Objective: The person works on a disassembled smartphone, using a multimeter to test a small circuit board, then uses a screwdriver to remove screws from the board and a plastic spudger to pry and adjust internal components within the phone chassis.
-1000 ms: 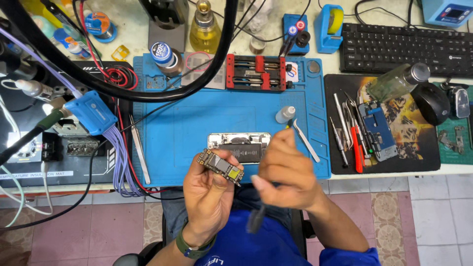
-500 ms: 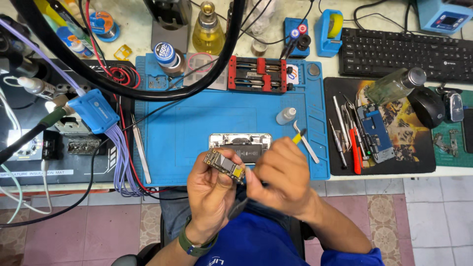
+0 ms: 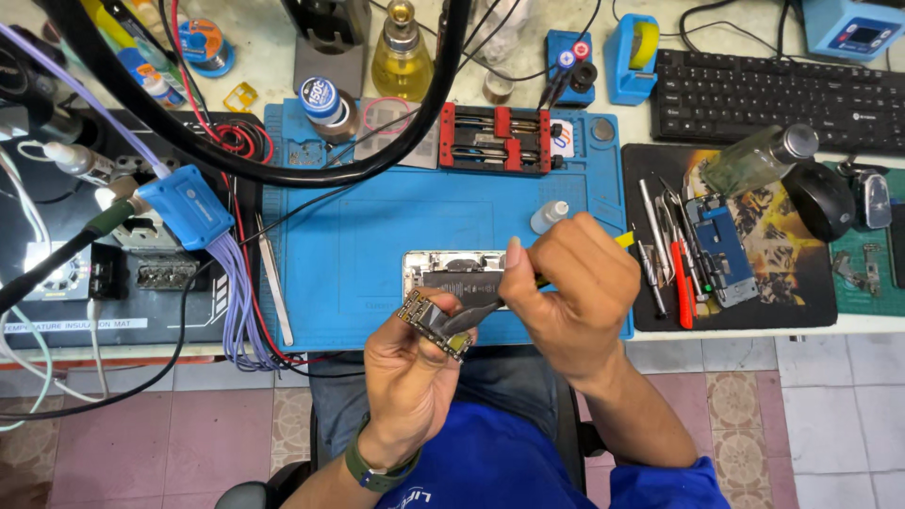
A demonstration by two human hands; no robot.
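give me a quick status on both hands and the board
Left hand gripping small circuit board. Right hand working tweezers on it. Nothing blocking.

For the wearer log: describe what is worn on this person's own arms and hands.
Both hands are bare, no gloves. The left hand has a dark green wristband at the wrist. The right hand shows no band or ring; a blue sleeve begins near its elbow.

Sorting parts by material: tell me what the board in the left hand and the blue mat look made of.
Circuit board: looks like rigid laminate with small metal parts, judging by glinting gold and silver specks. Blue mat: probably silicone or rubber, with a matte, even surface and moulded compartments.
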